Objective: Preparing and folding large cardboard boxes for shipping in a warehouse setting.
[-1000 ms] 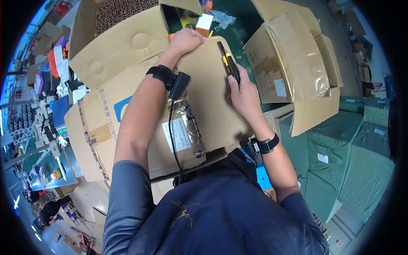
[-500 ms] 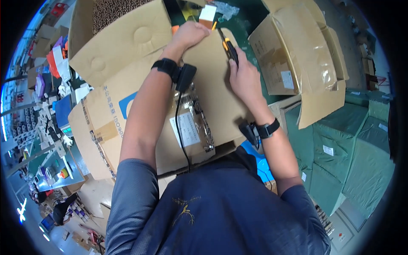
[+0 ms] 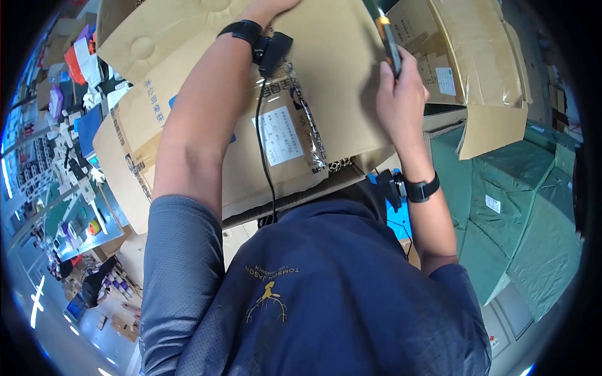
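My right hand (image 3: 403,97) is closed around a black and orange utility knife (image 3: 390,47), which points up and away past the right side of a big brown cardboard box (image 3: 345,94). At the top edge of the picture, my left hand (image 3: 273,6) rests over the box's far part. Its fingers are mostly cut off by the frame. Shiny, partly loose tape and a white paper label (image 3: 280,135) lie on the box's flap. Along its near right edge a gap shows something dark and patterned (image 3: 340,164) inside.
An open cardboard carton (image 3: 480,56) stands to the right. Behind it and nearer me are green-wrapped stacks (image 3: 501,194). A cluttered workbench (image 3: 103,225) is on the left. A black cable (image 3: 266,163) hangs from my left wrist device across the box.
My view has shifted, so the box and left hand sit higher in the picture. My right hand with the knife has moved right, off the box's top toward its right edge.
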The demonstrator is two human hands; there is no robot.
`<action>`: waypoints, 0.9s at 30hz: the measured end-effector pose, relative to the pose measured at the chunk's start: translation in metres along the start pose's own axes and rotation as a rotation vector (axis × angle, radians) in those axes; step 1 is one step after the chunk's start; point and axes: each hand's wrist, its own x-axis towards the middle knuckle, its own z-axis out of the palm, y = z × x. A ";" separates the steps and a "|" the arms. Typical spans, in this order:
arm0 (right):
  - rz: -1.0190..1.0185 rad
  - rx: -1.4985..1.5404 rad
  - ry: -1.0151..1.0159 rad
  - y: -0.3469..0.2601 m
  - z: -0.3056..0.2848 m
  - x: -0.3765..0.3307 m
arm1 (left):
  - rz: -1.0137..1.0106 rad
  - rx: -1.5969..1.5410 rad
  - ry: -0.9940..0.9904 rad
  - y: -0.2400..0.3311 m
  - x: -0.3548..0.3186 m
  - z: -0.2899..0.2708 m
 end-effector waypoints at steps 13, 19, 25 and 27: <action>0.342 0.401 -0.012 0.043 -0.002 -0.017 | 0.005 0.150 -0.471 0.156 -0.304 0.000; 0.316 0.484 0.008 0.041 -0.002 -0.014 | -0.144 0.455 -0.608 0.139 -0.331 0.024; 0.258 0.422 -0.001 0.045 -0.001 -0.015 | -0.205 0.462 -0.570 0.124 -0.356 -0.011; 0.256 0.455 -0.036 0.050 0.002 -0.020 | -0.176 0.465 -0.461 0.111 -0.375 -0.025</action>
